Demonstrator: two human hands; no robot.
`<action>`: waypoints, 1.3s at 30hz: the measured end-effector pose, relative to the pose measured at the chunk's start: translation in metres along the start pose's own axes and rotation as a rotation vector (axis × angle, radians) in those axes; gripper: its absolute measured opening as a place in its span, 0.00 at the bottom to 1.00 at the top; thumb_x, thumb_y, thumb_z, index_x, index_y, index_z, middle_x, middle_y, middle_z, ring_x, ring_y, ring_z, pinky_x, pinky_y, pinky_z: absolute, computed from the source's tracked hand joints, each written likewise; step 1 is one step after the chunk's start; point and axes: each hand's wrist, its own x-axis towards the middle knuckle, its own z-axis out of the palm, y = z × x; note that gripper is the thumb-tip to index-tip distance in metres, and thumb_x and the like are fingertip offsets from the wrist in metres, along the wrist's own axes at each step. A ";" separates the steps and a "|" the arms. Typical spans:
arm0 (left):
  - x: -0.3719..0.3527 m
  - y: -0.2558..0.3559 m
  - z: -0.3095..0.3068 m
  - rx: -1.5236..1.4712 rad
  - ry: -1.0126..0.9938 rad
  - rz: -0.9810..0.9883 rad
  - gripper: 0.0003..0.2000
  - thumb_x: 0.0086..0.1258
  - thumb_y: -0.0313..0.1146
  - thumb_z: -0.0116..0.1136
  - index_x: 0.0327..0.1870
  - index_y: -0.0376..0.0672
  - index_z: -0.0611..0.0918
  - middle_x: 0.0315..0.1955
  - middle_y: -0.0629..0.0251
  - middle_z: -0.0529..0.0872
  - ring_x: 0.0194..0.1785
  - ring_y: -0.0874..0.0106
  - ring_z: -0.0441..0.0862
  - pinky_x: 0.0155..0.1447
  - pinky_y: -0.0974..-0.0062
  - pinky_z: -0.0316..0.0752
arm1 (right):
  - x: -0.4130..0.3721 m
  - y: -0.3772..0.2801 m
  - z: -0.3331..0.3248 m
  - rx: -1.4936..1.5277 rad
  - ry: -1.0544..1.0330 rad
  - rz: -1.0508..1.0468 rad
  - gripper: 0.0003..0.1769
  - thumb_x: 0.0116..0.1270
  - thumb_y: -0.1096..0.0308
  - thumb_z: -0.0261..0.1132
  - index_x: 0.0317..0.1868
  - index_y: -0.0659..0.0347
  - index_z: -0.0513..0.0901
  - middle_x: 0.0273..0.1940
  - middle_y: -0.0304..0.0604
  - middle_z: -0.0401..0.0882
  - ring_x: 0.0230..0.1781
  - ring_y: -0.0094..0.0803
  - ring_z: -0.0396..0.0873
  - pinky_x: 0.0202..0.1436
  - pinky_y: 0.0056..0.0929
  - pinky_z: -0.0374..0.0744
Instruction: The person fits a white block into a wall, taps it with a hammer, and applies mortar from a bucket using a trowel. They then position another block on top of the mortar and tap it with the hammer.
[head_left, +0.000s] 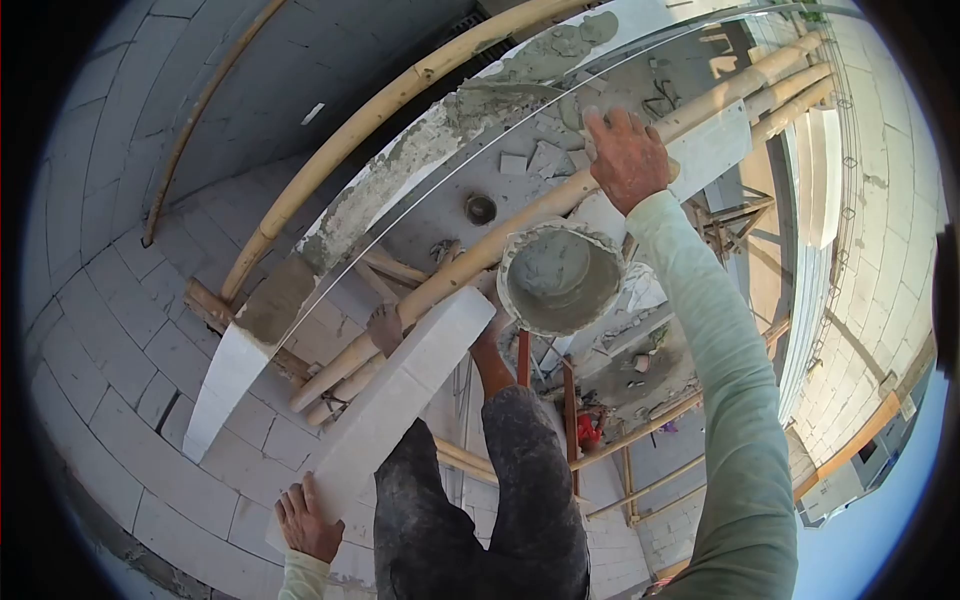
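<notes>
My left hand (310,522) grips the lower end of a long white building block (400,385), thumb against its edge. That block slants up across my left leg, its far end near my feet. Up and to the right, my right hand (628,158) is closed on what looks like a trowel, its greyish blade (576,112) partly showing past the fingers. Most of the handle is hidden under the palm. Below this hand sits a mortar-crusted bucket (560,278) with wet grey mortar inside. Ahead runs a white block wall (228,385), its top partly spread with mortar (545,55).
A taut string line (400,222) follows the wall's edge. My bare feet (385,330) rest by bamboo poles (455,287) high above a floor with rubble and a small dark bucket (480,208). Another bamboo pole (345,130) passes beyond the wall. Someone in red (590,430) is below.
</notes>
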 end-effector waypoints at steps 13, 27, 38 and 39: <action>0.013 -0.009 -0.009 -0.004 -0.033 0.002 0.47 0.38 0.30 0.69 0.69 0.39 0.64 0.47 0.53 0.72 0.49 0.54 0.71 0.57 0.56 0.65 | -0.159 -0.024 -0.005 0.657 -0.144 0.365 0.23 0.57 0.67 0.68 0.53 0.62 0.77 0.44 0.55 0.82 0.43 0.56 0.81 0.45 0.48 0.79; 0.052 -0.004 -0.069 0.007 -0.174 0.095 0.50 0.38 0.34 0.71 0.69 0.31 0.61 0.45 0.49 0.72 0.50 0.49 0.72 0.57 0.53 0.68 | -0.283 -0.072 0.070 0.479 -0.513 0.672 0.22 0.60 0.61 0.66 0.50 0.64 0.73 0.40 0.58 0.81 0.44 0.59 0.80 0.47 0.55 0.77; 0.064 0.024 -0.097 -0.074 -0.342 -0.005 0.52 0.42 0.41 0.73 0.70 0.28 0.58 0.53 0.41 0.73 0.60 0.44 0.71 0.64 0.54 0.69 | -0.304 -0.178 0.049 0.909 -0.385 1.077 0.24 0.59 0.58 0.64 0.51 0.65 0.77 0.44 0.67 0.81 0.49 0.65 0.77 0.53 0.54 0.74; 0.065 0.023 -0.097 -0.064 -0.334 -0.006 0.52 0.42 0.41 0.73 0.70 0.28 0.58 0.53 0.41 0.73 0.60 0.44 0.71 0.64 0.54 0.69 | -0.307 -0.186 0.041 0.938 -0.364 1.132 0.24 0.59 0.58 0.64 0.51 0.66 0.77 0.44 0.67 0.81 0.48 0.65 0.77 0.53 0.54 0.74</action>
